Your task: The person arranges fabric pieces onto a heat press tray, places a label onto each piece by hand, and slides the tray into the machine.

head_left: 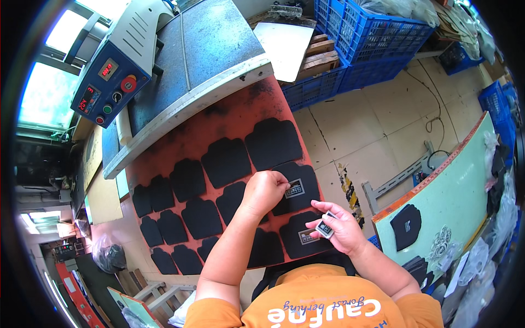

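While the left hand [267, 188] is pinching at the label [295, 189] on the black panel [299, 204], grip unclear, the right hand [344, 230] is clamping a label stack [325, 227]. Dragging fingertips [285, 186] could be skewing that label.

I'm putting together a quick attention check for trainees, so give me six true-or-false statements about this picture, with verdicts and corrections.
1. The left hand is close to a grey-and-black patch on a black piece. True.
2. The right hand holds nothing. False: the right hand holds a small grey-and-black item.
3. The rows of black pieces lie on a blue board. False: they lie on a red board.
4. A red knob sits on the control box. True.
5. Blue crates stand at the picture's lower left. False: the blue crates are at the upper right.
6. The person wears an orange shirt. True.
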Motion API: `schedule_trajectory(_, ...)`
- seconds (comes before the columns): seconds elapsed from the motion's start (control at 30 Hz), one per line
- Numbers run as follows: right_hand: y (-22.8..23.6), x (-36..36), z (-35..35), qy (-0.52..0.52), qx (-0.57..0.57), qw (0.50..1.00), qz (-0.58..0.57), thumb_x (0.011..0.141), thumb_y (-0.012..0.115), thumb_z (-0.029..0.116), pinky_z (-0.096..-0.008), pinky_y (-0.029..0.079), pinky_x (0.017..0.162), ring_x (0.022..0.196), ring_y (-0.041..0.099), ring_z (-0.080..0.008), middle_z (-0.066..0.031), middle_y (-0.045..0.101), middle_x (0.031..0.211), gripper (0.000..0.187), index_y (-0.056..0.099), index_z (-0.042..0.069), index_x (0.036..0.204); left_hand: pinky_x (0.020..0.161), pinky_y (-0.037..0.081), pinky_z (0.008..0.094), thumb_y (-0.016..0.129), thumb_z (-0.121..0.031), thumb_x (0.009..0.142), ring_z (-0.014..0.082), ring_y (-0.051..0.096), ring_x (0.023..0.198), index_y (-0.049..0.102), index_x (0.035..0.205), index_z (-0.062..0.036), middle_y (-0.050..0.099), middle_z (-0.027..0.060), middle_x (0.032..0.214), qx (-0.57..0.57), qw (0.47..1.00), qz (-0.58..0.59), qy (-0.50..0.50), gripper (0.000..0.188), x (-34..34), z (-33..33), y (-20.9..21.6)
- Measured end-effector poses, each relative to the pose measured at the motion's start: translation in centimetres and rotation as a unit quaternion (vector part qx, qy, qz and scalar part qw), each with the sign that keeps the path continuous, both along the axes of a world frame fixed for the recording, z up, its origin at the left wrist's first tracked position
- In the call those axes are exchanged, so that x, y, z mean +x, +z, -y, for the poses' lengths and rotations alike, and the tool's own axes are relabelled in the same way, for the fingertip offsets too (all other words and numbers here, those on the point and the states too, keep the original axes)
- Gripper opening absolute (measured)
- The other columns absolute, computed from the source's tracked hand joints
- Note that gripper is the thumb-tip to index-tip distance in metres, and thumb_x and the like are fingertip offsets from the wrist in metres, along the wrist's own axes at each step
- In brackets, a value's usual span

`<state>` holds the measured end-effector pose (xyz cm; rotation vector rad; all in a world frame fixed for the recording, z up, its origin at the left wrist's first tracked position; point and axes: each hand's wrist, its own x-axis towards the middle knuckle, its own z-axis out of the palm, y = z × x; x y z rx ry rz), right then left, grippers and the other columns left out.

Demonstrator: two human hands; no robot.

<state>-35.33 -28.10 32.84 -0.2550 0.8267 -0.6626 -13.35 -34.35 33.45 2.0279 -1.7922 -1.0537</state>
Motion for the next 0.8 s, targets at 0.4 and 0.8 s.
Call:
schedule_trajectory(0.4, 0.4, 0.8, 0.8, 0.011, -0.011, 1.0, -0.003, 0.095, 0.043, 0.005, -0.034, 0.055, 0.075, 0.097, 0.061, -0.0235, -0.0096, 0.041, 0.135, 0.03, 0.046, 0.001, 0.125, 0.07, 0.051, 0.0355, 0.066, -0.016, 0.074, 0.0286, 0.065, 0.072, 0.071, 0.08, -0.0063, 0.066, 0.014, 0.073, 0.016, 1.0, -0.005, 0.008, 0.013, 0.0, 0.0, 0.0)
schedule_trajectory(0.8, -0.1, 1.9, 1.7, 0.02, -0.027, 0.999, 0.005, 0.095, 0.041, 0.004, -0.0369, 0.055, 0.076, 0.098, 0.061, -0.026, -0.0096, 0.037, 0.141, 0.029, 0.046, 0.0, 0.124, 0.07, 0.051, 0.0362, 0.066, -0.017, 0.074, 0.0285, 0.065, 0.073, 0.071, 0.081, -0.0068, 0.067, 0.0133, 0.074, 0.009, 1.0, 0.004, -0.003, 0.013, 0.1, 0.0, -0.2)
